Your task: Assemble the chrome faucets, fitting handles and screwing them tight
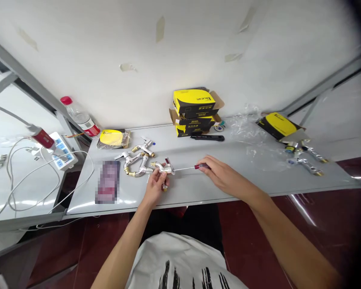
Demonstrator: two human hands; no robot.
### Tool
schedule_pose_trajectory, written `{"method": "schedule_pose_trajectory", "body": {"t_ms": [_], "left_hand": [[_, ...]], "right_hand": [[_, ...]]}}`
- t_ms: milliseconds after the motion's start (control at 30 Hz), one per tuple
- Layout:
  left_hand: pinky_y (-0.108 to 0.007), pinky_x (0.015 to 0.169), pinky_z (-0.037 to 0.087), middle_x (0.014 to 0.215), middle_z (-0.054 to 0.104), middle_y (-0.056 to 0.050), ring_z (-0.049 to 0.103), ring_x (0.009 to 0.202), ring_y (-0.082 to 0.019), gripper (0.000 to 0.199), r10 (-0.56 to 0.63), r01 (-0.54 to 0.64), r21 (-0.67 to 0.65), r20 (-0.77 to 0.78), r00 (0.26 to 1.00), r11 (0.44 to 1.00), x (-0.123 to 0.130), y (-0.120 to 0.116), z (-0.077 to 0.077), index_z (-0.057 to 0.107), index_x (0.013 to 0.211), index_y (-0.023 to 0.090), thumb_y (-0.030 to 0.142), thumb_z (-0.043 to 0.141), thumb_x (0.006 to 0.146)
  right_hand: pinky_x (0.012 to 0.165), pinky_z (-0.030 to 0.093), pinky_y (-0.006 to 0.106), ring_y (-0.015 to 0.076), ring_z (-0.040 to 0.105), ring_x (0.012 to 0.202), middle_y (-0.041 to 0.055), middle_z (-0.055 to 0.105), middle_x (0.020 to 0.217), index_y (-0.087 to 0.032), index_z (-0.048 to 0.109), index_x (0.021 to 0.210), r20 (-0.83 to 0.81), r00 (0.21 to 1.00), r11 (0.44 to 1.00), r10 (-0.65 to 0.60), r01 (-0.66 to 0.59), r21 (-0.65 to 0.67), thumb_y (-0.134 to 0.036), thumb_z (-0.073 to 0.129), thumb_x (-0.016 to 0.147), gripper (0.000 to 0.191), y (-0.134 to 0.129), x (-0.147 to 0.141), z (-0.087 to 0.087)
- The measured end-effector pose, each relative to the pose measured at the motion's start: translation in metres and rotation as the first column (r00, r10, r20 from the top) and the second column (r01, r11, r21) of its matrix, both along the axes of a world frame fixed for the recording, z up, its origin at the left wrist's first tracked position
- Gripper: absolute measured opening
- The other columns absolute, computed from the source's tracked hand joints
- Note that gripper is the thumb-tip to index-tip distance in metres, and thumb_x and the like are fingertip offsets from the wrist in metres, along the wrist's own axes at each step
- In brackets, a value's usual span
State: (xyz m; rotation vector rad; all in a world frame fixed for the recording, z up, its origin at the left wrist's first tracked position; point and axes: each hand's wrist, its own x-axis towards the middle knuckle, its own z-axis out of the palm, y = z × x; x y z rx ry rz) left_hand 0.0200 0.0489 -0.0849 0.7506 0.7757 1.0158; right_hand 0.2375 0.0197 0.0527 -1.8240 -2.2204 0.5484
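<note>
- I saw the chrome-and-brass faucet [161, 167] held low over the white workbench [243, 188], near its front edge; I place everything else from it.
- I judged it heavy, stiff and slippery, with polished chrome giving poor purchase, so its thick body looked the safest place to take hold.
- The left hand [154, 188] was closed around that body, with the fingers curled about it.
- The right hand [225, 176] gripped a red-handled screwdriver [202, 166], whose thin shaft ran left to the top of the faucet.
- Just left of the faucet lay more chrome-and-brass fittings [136, 162].
- Beyond it, toward the wall, stood a stack of black-and-yellow boxes [194, 112]; I could not see what they held. A black utility knife [207, 137] lay in front of them.
- Well to its right were another black-and-yellow box [278, 126], crumpled plastic wrap [246, 128] and two loose faucets [307, 164].
- Well to its left were a clear bag [112, 138] holding something yellow and a red-capped plastic bottle [80, 116].
</note>
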Motion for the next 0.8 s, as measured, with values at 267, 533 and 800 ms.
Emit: {"method": "schedule_pose_trajectory", "body": {"t_ms": [267, 533, 800], "left_hand": [[-0.020, 0.052, 0.029, 0.078, 0.056, 0.001, 0.044, 0.059, -0.006, 0.041, -0.008, 0.009, -0.021, 0.051, 0.999, 1.000, -0.0016, -0.0002, 0.0026, 0.058, 0.112, 0.020, 0.049, 0.067, 0.085], [-0.020, 0.053, 0.031, 0.087, 0.060, -0.001, 0.047, 0.060, -0.005, 0.042, 0.009, -0.008, -0.030, 0.052, 0.999, 1.000, 0.0002, 0.0007, 0.0047, 0.060, 0.107, 0.018, 0.048, 0.072, 0.081], [-0.020, 0.053, 0.029, 0.073, 0.056, 0.002, 0.045, 0.059, -0.006, 0.042, 0.012, -0.010, -0.042, 0.061, 0.998, 0.999, -0.0008, 0.0008, 0.0029, 0.059, 0.105, 0.019, 0.051, 0.071, 0.080]], "right_hand": [[0.075, 0.049, 0.030, 0.0175, 0.064, 0.085, 0.0044, 0.068, 0.099, -0.022, 0.054, 0.105, -0.039, 0.999, 0.988, -0.026, 0.019, -0.151, -0.049, 0.036, 0.100, 0.033, -0.0014, -0.0009, 0.0002], [0.080, 0.050, 0.033, 0.0205, 0.066, 0.092, 0.0064, 0.069, 0.102, -0.023, 0.059, 0.100, 0.040, 0.999, 0.999, -0.022, 0.023, -0.033, -0.042, 0.028, 0.101, 0.037, 0.0010, -0.0010, -0.0010], [0.083, 0.049, 0.034, 0.0202, 0.064, 0.093, 0.0088, 0.067, 0.105, -0.020, 0.061, 0.106, -0.013, 0.997, 0.992, 0.070, -0.068, 0.102, -0.039, 0.033, 0.102, 0.034, 0.0018, -0.0021, 0.0044]]}}
